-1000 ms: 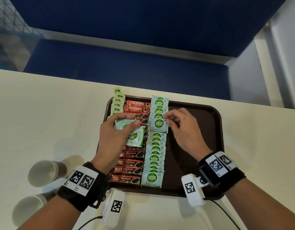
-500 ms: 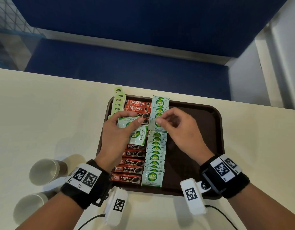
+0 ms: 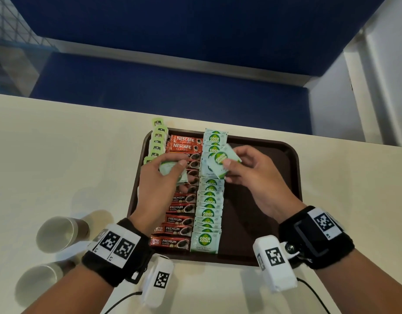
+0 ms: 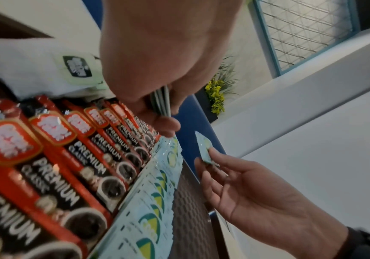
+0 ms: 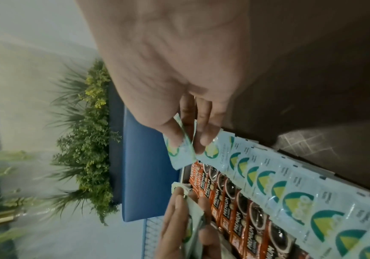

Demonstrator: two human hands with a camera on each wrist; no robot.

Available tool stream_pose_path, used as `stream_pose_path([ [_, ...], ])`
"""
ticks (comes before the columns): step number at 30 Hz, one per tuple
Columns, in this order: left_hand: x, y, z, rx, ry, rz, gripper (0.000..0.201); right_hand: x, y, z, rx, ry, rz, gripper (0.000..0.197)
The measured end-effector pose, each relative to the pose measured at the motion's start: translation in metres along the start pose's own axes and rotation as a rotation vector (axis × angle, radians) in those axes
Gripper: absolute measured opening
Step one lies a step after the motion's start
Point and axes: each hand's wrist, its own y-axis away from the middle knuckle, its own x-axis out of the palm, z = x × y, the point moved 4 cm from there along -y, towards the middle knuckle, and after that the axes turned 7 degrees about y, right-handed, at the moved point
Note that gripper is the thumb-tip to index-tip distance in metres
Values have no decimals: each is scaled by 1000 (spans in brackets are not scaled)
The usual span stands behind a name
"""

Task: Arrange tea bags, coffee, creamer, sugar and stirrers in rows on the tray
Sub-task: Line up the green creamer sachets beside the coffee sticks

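A dark brown tray (image 3: pixel 274 177) holds three rows: green tea bag tags (image 3: pixel 158 141) at the left, red coffee sachets (image 3: pixel 179 227) in the middle, pale blue Coco Natura sugar sachets (image 3: pixel 206 214) to their right. My left hand (image 3: pixel 170 168) hovers over the coffee row and grips a small stack of sugar sachets (image 4: pixel 163 103). My right hand (image 3: pixel 229 165) pinches one sugar sachet (image 3: pixel 221 158) between thumb and fingers, lifted above the sugar row; the same sachet (image 5: pixel 179 152) shows in the right wrist view.
Two paper cups (image 3: pixel 59 232) lie on their sides on the cream table (image 3: pixel 59 155) left of the tray. The tray's right half is bare. A blue bench (image 3: pixel 172 94) runs behind the table's far edge.
My right hand has taken one sugar sachet from the left hand's stack and lifted it up and right. My left hand moved slightly left with the remaining sachets.
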Motion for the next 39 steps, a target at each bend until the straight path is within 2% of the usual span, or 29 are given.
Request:
stream_pose_path([
  [3, 11, 3, -4, -87, -56, 127, 18, -1, 0, 4, 2, -55, 0, 25],
  [8, 22, 0, -14, -36, -198, 159, 8, 2, 1, 6, 2, 9, 88, 24],
  [14, 17, -12, -8, 11, -420, 163, 9, -10, -2, -5, -81, 358, -51, 6],
  [18, 15, -16, 6, 56, -629, 183, 15, -7, -6, -24, -90, 460, -139, 10],
  [22, 17, -19, 12, 78, -731, 177, 12, -3, -8, -36, -98, 512, -198, 12],
  [39, 20, -21, 13, 139, -765, 176, 13, -3, -6, -36, -124, 551, -245, 12],
])
